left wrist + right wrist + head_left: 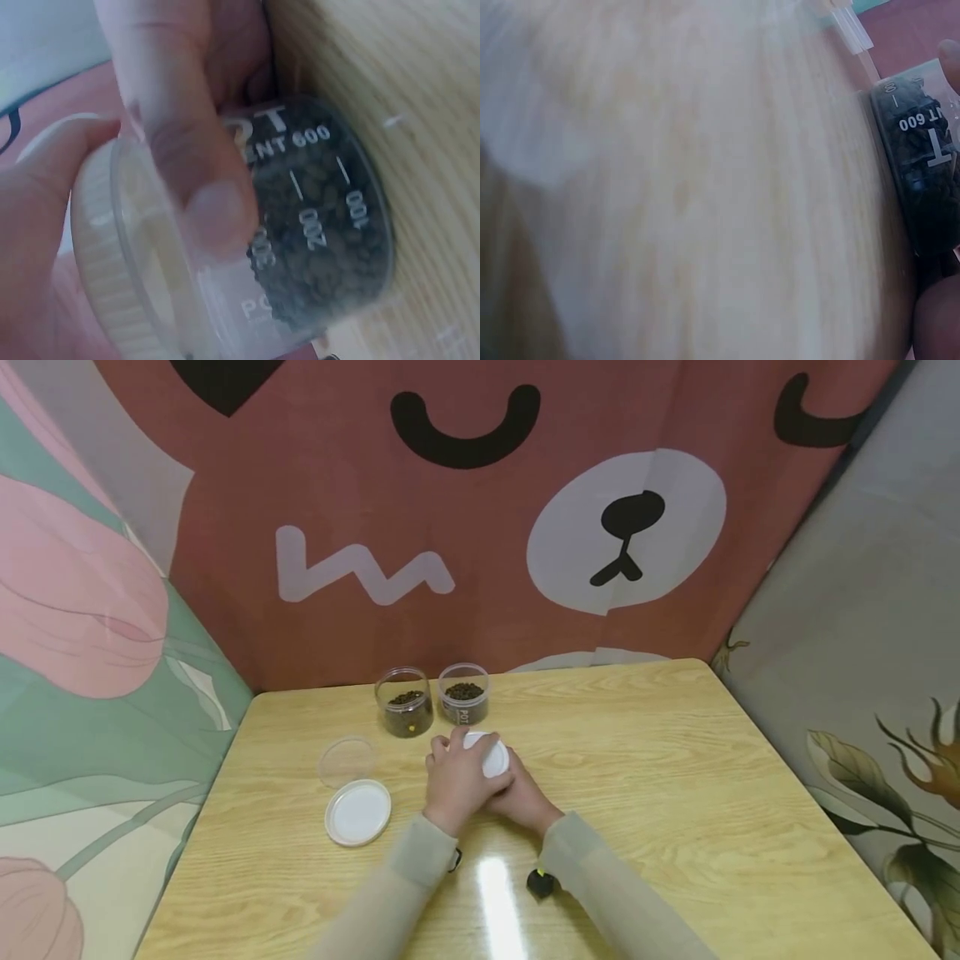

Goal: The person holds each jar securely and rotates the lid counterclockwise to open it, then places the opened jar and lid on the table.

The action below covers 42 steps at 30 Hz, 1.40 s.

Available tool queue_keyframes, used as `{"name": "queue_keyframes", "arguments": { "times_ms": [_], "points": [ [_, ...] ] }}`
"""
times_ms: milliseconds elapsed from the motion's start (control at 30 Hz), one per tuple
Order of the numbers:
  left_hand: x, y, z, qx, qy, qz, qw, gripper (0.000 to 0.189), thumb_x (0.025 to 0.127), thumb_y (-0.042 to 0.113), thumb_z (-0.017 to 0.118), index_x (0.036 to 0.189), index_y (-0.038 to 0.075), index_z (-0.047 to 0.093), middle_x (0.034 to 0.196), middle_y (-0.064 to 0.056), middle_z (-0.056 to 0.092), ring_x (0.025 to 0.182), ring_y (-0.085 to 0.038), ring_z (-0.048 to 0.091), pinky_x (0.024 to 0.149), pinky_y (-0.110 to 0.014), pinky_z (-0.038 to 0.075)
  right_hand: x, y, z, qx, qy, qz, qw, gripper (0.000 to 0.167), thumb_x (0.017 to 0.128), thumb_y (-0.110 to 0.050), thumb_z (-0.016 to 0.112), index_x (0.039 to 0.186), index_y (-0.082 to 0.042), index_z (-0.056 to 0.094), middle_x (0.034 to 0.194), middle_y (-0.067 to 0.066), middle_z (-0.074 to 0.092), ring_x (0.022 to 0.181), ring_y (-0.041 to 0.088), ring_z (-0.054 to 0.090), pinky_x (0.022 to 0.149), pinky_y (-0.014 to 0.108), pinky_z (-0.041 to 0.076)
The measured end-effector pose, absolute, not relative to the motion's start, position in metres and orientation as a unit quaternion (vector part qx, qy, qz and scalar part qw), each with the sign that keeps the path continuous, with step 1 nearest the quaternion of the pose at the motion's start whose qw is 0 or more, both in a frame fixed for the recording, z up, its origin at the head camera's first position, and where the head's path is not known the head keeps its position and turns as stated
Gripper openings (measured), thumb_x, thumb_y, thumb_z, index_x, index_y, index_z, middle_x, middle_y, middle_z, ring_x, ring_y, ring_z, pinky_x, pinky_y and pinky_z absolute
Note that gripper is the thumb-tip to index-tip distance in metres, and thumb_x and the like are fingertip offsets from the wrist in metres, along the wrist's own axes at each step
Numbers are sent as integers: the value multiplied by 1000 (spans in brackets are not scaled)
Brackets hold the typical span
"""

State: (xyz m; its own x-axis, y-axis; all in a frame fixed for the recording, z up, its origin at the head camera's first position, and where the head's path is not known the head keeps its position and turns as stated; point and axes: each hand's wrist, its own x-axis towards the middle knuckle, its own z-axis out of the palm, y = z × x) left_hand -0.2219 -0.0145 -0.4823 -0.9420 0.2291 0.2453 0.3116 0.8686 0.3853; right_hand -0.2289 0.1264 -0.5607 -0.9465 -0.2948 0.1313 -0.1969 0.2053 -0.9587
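Observation:
My left hand (457,783) lies over the white lid (495,762) of a clear plastic jar, its fingers curled round the ribbed rim. Below it, my right hand (527,799) holds the jar body from the right side. In the left wrist view, the jar (322,217) is partly filled with dark brown pellets and printed with white volume marks. A thumb presses across its wall just under the lid (97,240). The right wrist view catches only part of the jar (922,172) at its right edge, with fingertips around it.
Two open clear jars with dark pellets, a left one (405,717) and a right one (464,703), stand side by side at the table's back. Left of my hands, a white lid (357,812) and a clear disc (347,762) lie on the wooden table (675,793). Printed cloths hang around it.

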Motion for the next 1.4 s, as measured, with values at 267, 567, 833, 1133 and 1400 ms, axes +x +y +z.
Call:
{"name": "queue_keyframes", "arguments": {
  "times_ms": [267,567,833,1133,1400],
  "points": [
    [-226,-20,-486,-195,-951,-225,80,63,87,53,70,139,20,61,146,-19,48,131,-43,41,98,-63,38,-229,126,-562,-171,781,-599,27,100,77,-5,85,155,0,23,151,22,40,134,39,46,113,55,36],
    [-242,-46,-473,-324,-914,-242,-35,61,80,36,70,140,30,62,160,-17,36,143,-46,30,109,-67,30,-231,127,-561,-143,807,-571,43,103,74,-15,89,155,-5,25,157,17,36,142,32,39,119,47,28],
    [-243,-51,-466,-327,-916,-229,-43,56,82,36,72,137,31,65,158,-19,38,137,-48,37,106,-65,35,-230,127,-562,-136,797,-585,64,107,72,-19,91,156,-11,25,156,13,37,140,30,42,118,48,30],
    [-232,-38,-460,-252,-952,-175,16,54,89,52,72,137,30,65,145,-24,50,113,-50,49,87,-58,46,-232,125,-565,-152,787,-597,31,103,72,-19,93,154,-13,30,146,9,48,131,27,51,112,46,40],
    [-225,-24,-466,-171,-970,-161,62,57,86,60,72,134,31,67,131,-24,55,101,-44,50,82,-53,46,-229,123,-563,-147,785,-600,36,100,75,-7,88,155,-6,28,148,16,45,133,33,48,113,50,37]
  ]
}}
